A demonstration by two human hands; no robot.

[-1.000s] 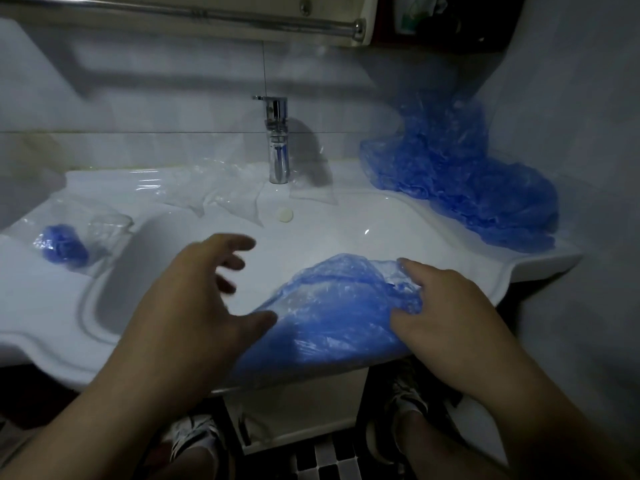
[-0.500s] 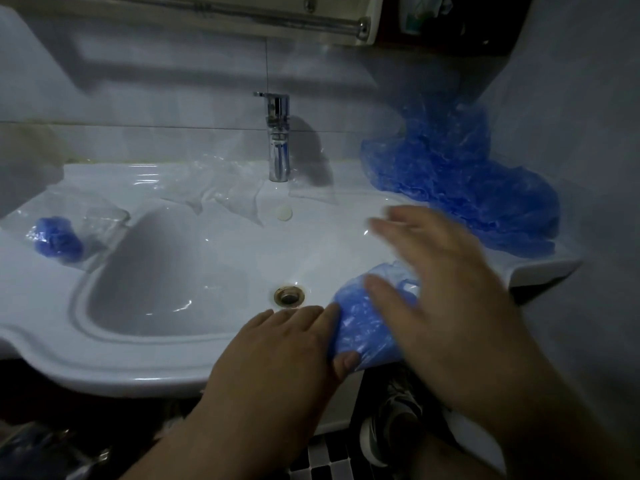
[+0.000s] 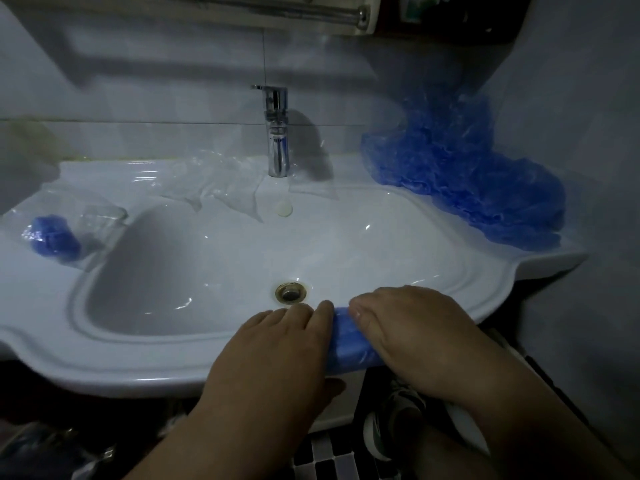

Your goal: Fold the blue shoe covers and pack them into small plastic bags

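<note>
Near sink rim [image 3: 145, 370]: our left hand [image 3: 277, 344] and right hand [image 3: 415, 327] press one shoe cover [image 3: 346, 344] flat, fingers straight, close together. One packed bag [image 3: 52, 235] left; unfolded pile [image 3: 467, 188] far right, empty bags [image 3: 221, 181] waiting. Early going, we judge.

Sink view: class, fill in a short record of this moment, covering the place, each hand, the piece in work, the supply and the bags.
place: front rim of sink
left hand: flat, fingers straight, at the cover's left edge
right hand: pressing on the cover
cover: blue, folded small, between the hands
pile: loose blue covers, back right corner
empty bags: clear, left of faucet
packed bag: left ledge, blue cover inside
</note>
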